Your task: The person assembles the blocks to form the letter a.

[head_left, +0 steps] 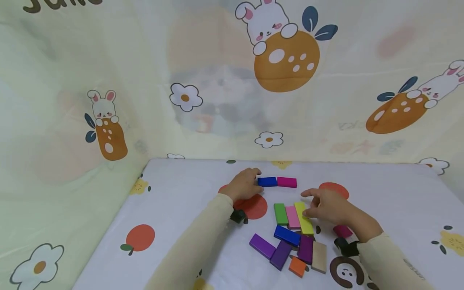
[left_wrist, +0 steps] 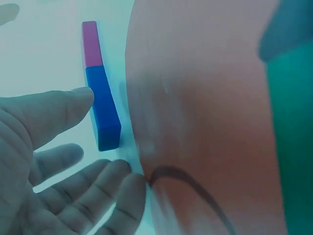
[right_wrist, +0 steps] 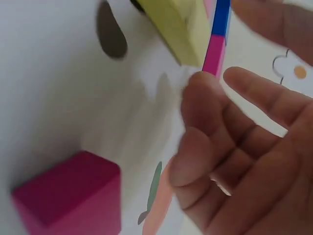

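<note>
At the back of the table, a blue block (head_left: 267, 182) and a magenta block (head_left: 286, 182) lie end to end in a row. My left hand (head_left: 246, 185) is at the blue block's left end. In the left wrist view its thumb (left_wrist: 73, 105) overlaps the blue block's side, its fingers are loosely bent, and whether they touch cannot be told. My right hand (head_left: 328, 205) holds nothing and hovers just right of a yellow block (head_left: 303, 219), index finger pointing forward and the others bent. Beside the yellow block lie a pink block (head_left: 293, 217) and a green block (head_left: 280, 214).
Nearer me lie a second blue block (head_left: 287, 235), several purple blocks (head_left: 262, 246), a beige block (head_left: 319, 257) and an orange block (head_left: 297, 267). Another magenta block (head_left: 342, 231) sits under my right wrist. A printed cloth (head_left: 217, 121) hangs behind the table.
</note>
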`<state>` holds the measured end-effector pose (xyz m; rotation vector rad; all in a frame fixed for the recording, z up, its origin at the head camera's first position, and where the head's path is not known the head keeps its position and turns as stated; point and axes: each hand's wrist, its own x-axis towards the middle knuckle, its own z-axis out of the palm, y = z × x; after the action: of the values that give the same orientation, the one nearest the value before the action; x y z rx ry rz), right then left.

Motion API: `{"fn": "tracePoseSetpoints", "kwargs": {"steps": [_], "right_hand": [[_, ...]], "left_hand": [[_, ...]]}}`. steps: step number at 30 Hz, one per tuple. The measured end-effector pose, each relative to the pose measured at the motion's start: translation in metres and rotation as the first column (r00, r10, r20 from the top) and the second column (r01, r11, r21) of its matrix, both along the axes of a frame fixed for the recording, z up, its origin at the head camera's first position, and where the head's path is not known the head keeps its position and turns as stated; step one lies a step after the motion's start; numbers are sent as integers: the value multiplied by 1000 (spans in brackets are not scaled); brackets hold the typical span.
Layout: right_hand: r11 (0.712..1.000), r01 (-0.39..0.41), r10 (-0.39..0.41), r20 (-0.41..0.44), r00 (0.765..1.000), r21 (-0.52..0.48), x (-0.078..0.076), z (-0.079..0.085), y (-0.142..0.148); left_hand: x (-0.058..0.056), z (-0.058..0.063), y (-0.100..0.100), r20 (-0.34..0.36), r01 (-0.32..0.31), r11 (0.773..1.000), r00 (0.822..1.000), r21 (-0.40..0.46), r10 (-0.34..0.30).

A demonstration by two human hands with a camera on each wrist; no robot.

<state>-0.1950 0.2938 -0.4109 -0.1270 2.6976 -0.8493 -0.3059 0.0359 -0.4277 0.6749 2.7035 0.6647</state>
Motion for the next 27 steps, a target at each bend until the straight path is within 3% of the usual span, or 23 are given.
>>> {"fn": "tracePoseSetpoints", "kwargs": {"steps": [7, 13, 18, 27], "right_hand": [[997, -80, 80, 31, 996, 21, 11, -6, -8], [995, -44, 41, 45, 998, 87, 10, -9, -10], [996, -7, 2, 60, 998, 85, 8, -9, -10], [997, -47, 39, 123, 992, 68, 7, -8, -9]], "left_hand": [[5, 0, -10, 20, 0, 1000, 1000, 5, 0], [10, 0, -16, 32, 5, 1000, 999, 28, -6], [10, -1, -18, 24, 3, 999, 1000, 33, -3], [8, -4, -18, 17, 3, 1000, 1000, 30, -4]]}}
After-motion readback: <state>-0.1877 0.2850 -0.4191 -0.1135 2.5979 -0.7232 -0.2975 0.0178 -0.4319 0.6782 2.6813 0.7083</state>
